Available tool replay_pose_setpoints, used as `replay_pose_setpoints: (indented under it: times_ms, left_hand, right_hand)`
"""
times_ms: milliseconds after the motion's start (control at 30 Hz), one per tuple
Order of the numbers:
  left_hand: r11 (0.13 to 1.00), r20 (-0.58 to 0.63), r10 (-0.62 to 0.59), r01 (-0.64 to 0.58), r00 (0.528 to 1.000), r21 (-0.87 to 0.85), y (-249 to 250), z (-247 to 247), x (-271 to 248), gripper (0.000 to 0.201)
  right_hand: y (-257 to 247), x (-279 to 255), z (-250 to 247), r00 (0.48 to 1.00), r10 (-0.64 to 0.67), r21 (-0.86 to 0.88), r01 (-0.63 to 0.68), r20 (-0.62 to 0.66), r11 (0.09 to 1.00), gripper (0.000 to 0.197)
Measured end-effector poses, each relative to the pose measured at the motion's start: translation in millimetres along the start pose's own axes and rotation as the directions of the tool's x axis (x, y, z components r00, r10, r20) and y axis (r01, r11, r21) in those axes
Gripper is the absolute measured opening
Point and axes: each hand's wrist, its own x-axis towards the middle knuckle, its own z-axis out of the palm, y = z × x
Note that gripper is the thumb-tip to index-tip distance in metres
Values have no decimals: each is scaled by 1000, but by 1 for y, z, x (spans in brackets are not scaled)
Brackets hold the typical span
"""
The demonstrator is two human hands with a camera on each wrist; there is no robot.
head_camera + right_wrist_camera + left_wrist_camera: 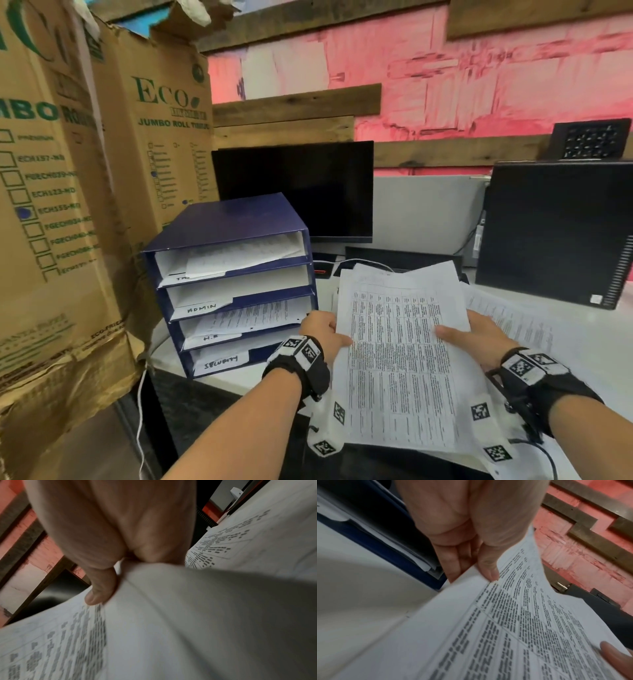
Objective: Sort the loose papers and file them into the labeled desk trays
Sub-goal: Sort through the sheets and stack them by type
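A stack of printed sheets (400, 356) with a dense table on top is held up over the desk between both hands. My left hand (323, 330) pinches its left edge, thumb on top (489, 572). My right hand (479, 337) grips the right edge, thumb (100, 592) pressed on the print. To the left stands a blue four-tier tray unit (229, 284). Its handwritten labels read ADMIN (202, 308), H.R (210, 338) and SECURITY (221, 363); the top label is partly hidden. Papers lie in the top and third tiers.
More loose sheets (513, 318) lie on the white desk (599, 342) at the right. A dark monitor (298, 188) stands behind the trays and a black computer tower (555, 229) at the right. Tall cardboard boxes (68, 188) wall off the left side.
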Motion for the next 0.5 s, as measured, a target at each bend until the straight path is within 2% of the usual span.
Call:
replay_pose_setpoints:
  times_ms: [67, 167, 200, 267, 333, 400, 500]
  left_hand:
    - [999, -40, -39, 39, 998, -1, -6, 1, 1, 28]
    - [996, -6, -90, 90, 996, 20, -19, -7, 4, 6]
    - [993, 12, -117, 117, 993, 7, -25, -11, 4, 10]
    - [988, 24, -155, 155, 988, 1, -34, -21, 2, 4]
    - [981, 4, -194, 194, 981, 20, -43, -31, 2, 10]
    - [970, -9, -242, 242, 970, 23, -53, -42, -3, 3]
    - [938, -17, -337, 337, 941, 86, -79, -57, -3, 33]
  right_hand:
    - [4, 1, 0, 1000, -2, -22, 3, 11, 1000, 30]
    - [1, 0, 1, 999, -9, -27, 7, -53, 1000, 32]
    - [-1, 0, 1, 996, -13, -12, 12, -94, 1000, 31]
    - [-8, 1, 1, 986, -36, 9, 38, -161, 999, 30]
    - [-15, 4, 3, 977, -62, -13, 60, -205, 998, 31]
    - [-22, 7, 7, 973, -73, -45, 65, -219, 997, 32]
    - [-28, 12, 17, 976, -75, -88, 58, -202, 994, 32]
